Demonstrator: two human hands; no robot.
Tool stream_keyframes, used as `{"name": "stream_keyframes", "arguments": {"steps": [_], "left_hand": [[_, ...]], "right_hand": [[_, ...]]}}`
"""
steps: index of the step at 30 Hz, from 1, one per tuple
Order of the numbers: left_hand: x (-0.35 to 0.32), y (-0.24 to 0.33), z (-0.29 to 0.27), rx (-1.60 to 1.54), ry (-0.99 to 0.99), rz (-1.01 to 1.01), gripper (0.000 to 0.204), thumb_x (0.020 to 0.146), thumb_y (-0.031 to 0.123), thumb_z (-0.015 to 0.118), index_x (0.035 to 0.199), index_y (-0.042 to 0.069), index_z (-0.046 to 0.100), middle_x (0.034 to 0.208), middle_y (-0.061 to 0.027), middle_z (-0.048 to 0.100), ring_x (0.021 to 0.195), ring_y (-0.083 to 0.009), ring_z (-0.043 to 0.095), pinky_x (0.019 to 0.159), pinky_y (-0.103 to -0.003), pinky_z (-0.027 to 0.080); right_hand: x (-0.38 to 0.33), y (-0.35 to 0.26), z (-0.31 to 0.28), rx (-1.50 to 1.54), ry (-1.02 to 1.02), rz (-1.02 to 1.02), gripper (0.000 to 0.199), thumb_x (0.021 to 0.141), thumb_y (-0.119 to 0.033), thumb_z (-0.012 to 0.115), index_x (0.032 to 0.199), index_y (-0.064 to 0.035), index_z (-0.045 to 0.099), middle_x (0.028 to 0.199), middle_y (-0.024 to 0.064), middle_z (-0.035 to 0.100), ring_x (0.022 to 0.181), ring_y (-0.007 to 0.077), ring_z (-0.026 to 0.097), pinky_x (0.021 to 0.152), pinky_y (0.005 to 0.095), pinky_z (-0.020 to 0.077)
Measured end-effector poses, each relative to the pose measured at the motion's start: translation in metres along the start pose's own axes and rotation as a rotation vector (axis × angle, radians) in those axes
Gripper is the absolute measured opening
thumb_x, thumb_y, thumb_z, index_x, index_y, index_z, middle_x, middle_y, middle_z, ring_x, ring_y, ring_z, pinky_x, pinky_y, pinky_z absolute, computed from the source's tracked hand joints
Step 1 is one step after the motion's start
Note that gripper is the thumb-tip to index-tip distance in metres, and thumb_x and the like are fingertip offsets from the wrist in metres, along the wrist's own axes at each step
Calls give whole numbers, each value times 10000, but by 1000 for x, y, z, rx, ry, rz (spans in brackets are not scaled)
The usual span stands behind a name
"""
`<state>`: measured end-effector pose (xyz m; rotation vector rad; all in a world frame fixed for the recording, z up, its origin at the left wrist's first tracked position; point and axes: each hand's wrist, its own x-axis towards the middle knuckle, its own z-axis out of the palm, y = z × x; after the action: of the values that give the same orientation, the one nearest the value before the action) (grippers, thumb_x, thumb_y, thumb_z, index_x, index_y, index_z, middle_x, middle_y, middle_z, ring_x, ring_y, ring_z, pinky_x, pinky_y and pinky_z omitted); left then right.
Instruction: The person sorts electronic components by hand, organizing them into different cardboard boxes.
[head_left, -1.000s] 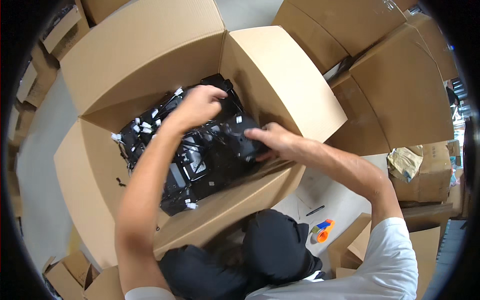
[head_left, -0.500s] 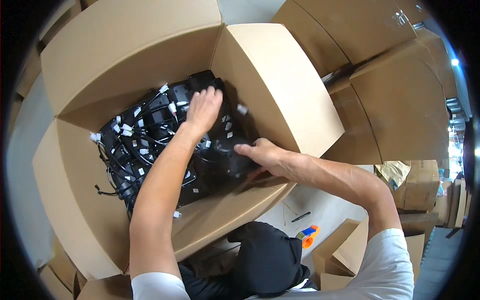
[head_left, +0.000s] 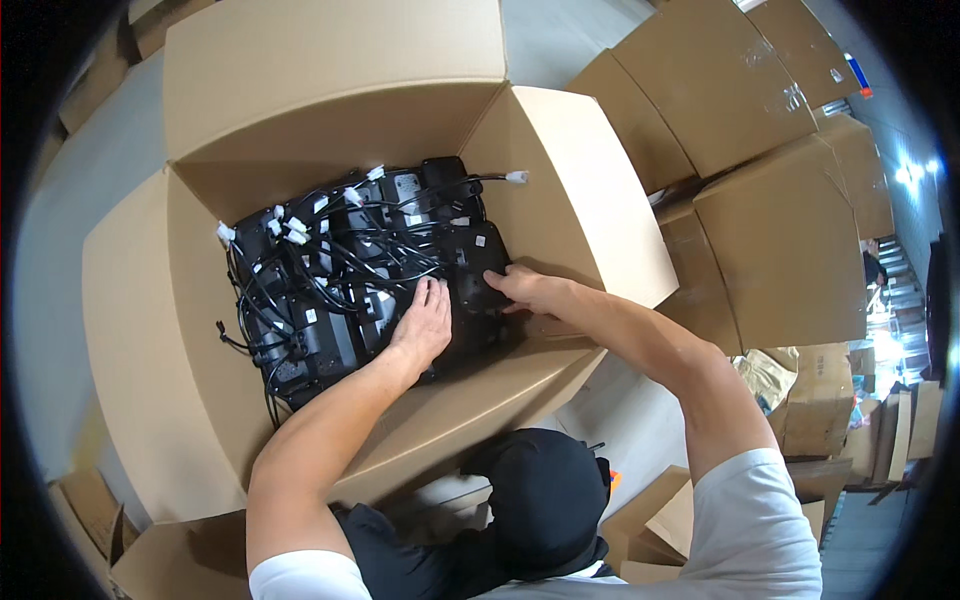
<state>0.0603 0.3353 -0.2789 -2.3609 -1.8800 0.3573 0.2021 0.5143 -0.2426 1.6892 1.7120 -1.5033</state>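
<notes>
A large open cardboard box (head_left: pixel 215 400) holds several black plastic units with black cables (head_left: pixel 350 265) and white connectors heaped on top. My right hand (head_left: pixel 528 288) grips the near-right edge of one black plastic unit (head_left: pixel 478 255), thumb on its top face and the other fingers partly hidden at its side. Just left of that unit, my left hand (head_left: pixel 424 322) rests with fingers stretched out, the tips touching the units or cables there. One cable with a white connector (head_left: pixel 516 178) reaches to the box's right wall.
Big closed cartons (head_left: pixel 775 240) are stacked on the right. The box's flaps (head_left: pixel 600 200) stand folded outward. Lower right lies an open smaller carton (head_left: pixel 650 530), with an orange tape dispenser (head_left: pixel 615 481) partly showing beside it.
My left hand has drawn back from the far units toward the near side. The unit at my right hand, blurred before, now lies still among the others. The view has shifted slightly.
</notes>
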Motion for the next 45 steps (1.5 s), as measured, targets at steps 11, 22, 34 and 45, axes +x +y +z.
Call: {"name": "stream_keyframes", "arguments": {"steps": [11, 22, 34, 45], "left_hand": [[-11, -29, 15, -34, 98, 53, 509, 963, 220, 492, 1387, -58, 541, 1467, -190, 512, 1388, -327, 429, 1178, -551, 267], [-48, -81, -71, -353, 159, -17, 789, 672, 390, 868, 1309, 33, 572, 1409, -161, 514, 1369, -301, 436, 1159, -524, 307], [-614, -13, -287, -363, 583, -1706, 307, 972, 241, 642, 1054, -46, 712, 897, -92, 738, 858, -140, 670, 796, -295, 530], [-742, 209, -74, -424, 75, -2072, 597, 829, 199, 722, 1336, -30, 504, 1310, -253, 526, 1201, -472, 528, 987, -498, 471]], "right_hand": [[-37, -11, 35, -1236, 277, -589, 1035, 802, -409, 799, 1483, 138, 245, 1531, 355, 286, 1398, 447, 383, 1149, 512, 337], [26, 3, 13, -1452, 336, -999, 923, 880, -491, 706, 1454, 109, 302, 1242, 322, 593, 1101, 431, 644, 957, 474, 524], [-162, -21, 9, -611, -237, -805, 491, 1003, -216, 585, 1374, 99, 518, 1250, 177, 661, 1117, 236, 642, 976, 334, 494], [-149, -10, 23, -581, 35, -831, 359, 945, -251, 611, 1076, 79, 667, 810, 62, 649, 764, 123, 615, 702, 290, 505]]}}
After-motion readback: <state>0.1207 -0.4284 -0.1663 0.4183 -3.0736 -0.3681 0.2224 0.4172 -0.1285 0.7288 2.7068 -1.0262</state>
